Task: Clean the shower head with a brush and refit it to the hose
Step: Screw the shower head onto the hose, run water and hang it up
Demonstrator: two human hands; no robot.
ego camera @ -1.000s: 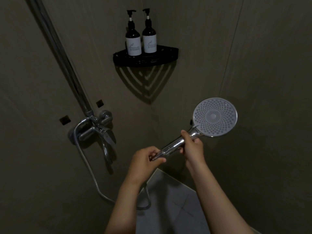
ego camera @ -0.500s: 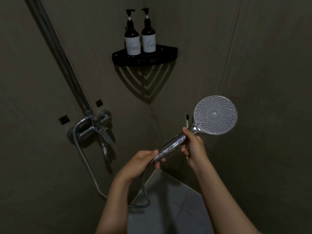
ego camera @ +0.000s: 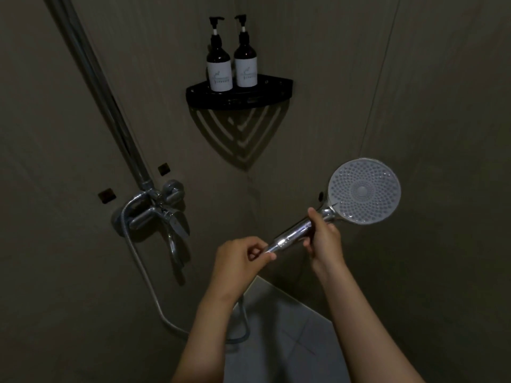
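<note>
The hose (ego camera: 144,275) drops from the mixer tap (ego camera: 157,211), loops low and rises behind the left forearm to meet the shower head (ego camera: 364,191). The head's long axis slants from lower left up to the spray face at upper right. The right hand (ego camera: 323,241) is wrapped round the chrome handle just below the face. The left hand (ego camera: 237,258), nearer the joint, pinches the hose's end between thumb and fingertips at the handle's lower tip. In my judgement any tightening turns about that slanted axis; how tight the joint is cannot be told.

2 bare forearms (ego camera: 210,322), 2 bare hands (ego camera: 237,257)
</note>
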